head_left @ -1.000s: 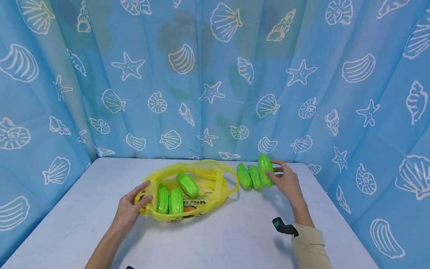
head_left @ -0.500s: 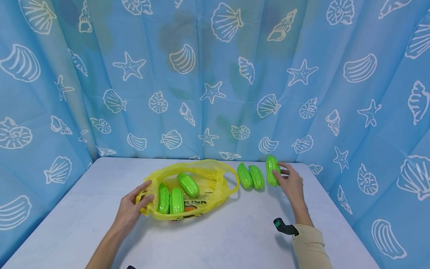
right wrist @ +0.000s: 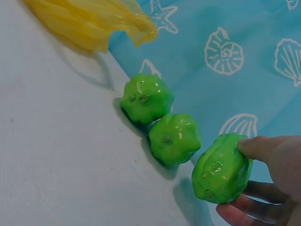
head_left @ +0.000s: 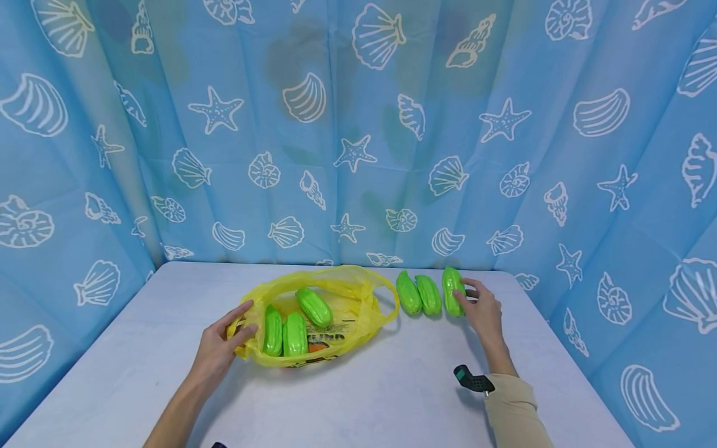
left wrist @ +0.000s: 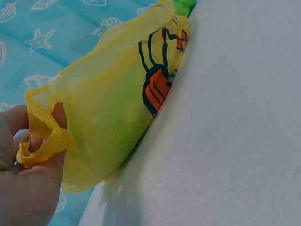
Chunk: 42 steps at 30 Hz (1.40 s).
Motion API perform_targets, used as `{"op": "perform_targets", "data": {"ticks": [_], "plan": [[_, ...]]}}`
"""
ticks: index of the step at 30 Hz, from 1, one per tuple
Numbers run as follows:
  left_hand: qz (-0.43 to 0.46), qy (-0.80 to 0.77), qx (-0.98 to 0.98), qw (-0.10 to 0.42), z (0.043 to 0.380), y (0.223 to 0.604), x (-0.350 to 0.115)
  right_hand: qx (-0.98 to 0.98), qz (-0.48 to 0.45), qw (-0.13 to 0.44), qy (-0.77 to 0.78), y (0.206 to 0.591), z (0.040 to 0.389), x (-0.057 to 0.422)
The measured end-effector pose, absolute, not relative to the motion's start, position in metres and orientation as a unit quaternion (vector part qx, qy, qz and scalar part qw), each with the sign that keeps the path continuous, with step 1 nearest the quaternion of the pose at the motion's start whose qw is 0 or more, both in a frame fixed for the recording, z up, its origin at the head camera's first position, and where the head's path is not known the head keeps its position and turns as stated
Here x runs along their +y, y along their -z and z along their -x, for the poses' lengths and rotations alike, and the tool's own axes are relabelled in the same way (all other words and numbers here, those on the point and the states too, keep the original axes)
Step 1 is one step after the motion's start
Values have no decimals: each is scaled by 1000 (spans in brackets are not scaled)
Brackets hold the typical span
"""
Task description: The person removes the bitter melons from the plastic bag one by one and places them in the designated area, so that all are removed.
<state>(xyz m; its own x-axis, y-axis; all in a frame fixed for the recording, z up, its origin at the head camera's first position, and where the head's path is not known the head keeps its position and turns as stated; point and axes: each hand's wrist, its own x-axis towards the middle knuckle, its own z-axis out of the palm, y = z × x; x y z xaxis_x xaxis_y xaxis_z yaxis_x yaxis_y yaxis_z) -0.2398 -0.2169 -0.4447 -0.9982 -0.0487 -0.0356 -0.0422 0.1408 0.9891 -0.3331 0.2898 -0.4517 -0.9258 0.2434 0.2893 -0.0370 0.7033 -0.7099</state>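
At the right back of the table my right hand (head_left: 484, 311) grips a glossy green ridged vegetable (right wrist: 218, 169), thumb on one side and fingers under the other. A shadow lies beneath it in the right wrist view. Just left of it, two more green vegetables (head_left: 408, 294) lie side by side on the table. My left hand (head_left: 214, 345) holds the left end of a yellow plastic bag (head_left: 366, 317), a gathered strip of it between thumb and fingers (left wrist: 42, 176). The bag's mouth gapes upward, with three green vegetables (head_left: 295, 334) inside.
A white table (head_left: 347, 404) runs up to a blue curtain (head_left: 347, 186) with white shell and starfish prints, which also hangs along both sides. A black wrist device (head_left: 473, 378) sticks out from the right sleeve. The bag's loop handle (head_left: 392, 298) reaches close to the leftmost loose vegetable.
My right hand has moved the gripped vegetable right, away from the two beside it, and then lowered it toward the table. My left hand and the bag have stayed in place.
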Motion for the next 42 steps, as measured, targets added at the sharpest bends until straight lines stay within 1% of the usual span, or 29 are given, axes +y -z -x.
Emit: {"op": "perform_targets", "data": {"ticks": [8,15,24,34,42], "plan": [[-29,655,-755,3,239,444,-216,-908,56,176,-376,458,334,288],[-25,654,-756,3,239,444,-217,-909,74,173,-373,463,338,286],[-28,655,-755,1,240,445,-217,-899,75,168,-396,467,339,285],[-25,653,-757,5,240,445,-218,-902,80,166,-390,467,338,284],[-24,652,-758,7,241,446,-219,-904,81,150,-391,467,338,285]]}}
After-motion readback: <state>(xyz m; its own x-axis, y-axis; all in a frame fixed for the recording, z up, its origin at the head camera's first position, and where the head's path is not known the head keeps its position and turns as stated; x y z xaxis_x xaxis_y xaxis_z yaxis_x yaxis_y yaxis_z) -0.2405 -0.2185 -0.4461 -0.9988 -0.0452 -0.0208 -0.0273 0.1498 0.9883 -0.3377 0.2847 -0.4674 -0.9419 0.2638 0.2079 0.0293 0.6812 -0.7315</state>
